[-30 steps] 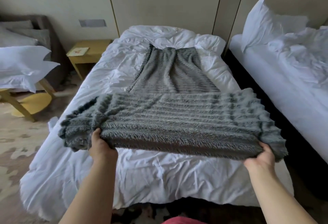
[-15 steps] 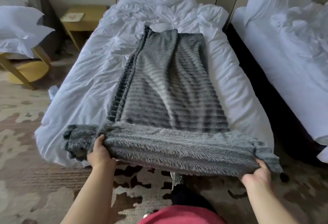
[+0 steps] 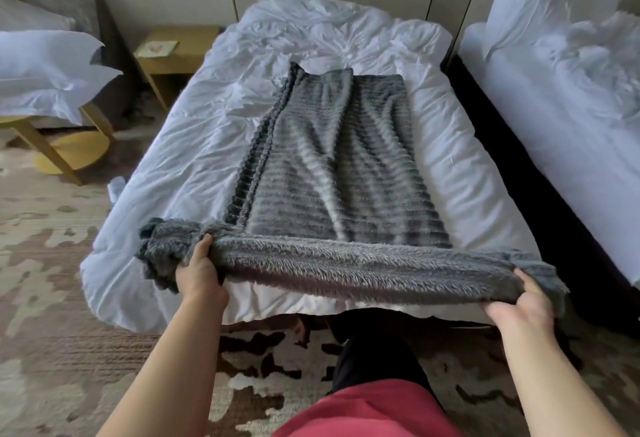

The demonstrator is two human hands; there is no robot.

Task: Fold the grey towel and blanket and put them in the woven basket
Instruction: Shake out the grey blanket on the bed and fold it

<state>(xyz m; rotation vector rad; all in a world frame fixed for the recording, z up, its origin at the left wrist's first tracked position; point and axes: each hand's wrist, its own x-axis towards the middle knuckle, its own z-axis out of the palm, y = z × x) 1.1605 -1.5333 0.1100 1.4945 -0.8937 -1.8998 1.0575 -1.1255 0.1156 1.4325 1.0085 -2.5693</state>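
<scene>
A grey ribbed fluffy blanket (image 3: 332, 166) lies lengthwise down the middle of the white bed (image 3: 194, 145), folded into a long strip. Its near end is lifted off the foot of the bed and stretched sideways between my hands. My left hand (image 3: 199, 274) grips the near left corner, fingers curled over the fuzzy edge. My right hand (image 3: 523, 305) grips the near right corner the same way. No woven basket and no grey towel are in view.
A second bed (image 3: 554, 118) with white pillows and bedding stands to the right across a dark gap. A yellow bedside table (image 3: 173, 55) and a low yellow round table (image 3: 69, 152) with white pillows are to the left. Patterned carpet (image 3: 62, 315) lies below.
The blanket's near end was held high over the bed and has come down and towards me, to the foot of the bed. Both hands keep their grip on the corners.
</scene>
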